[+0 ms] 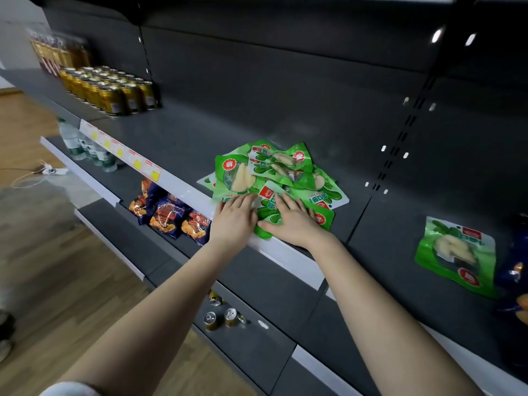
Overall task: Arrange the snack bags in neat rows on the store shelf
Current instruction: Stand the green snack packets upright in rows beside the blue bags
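Presses left hand (233, 218) flat on the near edge of a loose pile of green snack bags (274, 170), heaped by the front lip of the grey shelf (183, 138). Rests right hand (293, 222) beside it on the same pile, fingers (288, 203) straight, gripping nothing. Further right, lone green bag (457, 255) lying flat, well apart.

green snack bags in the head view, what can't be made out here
Head view:
Pile of green snack bags: count unclear; upper bags overlap lower ones.
Front bags: partly covered by the left hand and right hand.
Dark blue bag: cut off by the right edge.
Price tags: print too small, blurred.
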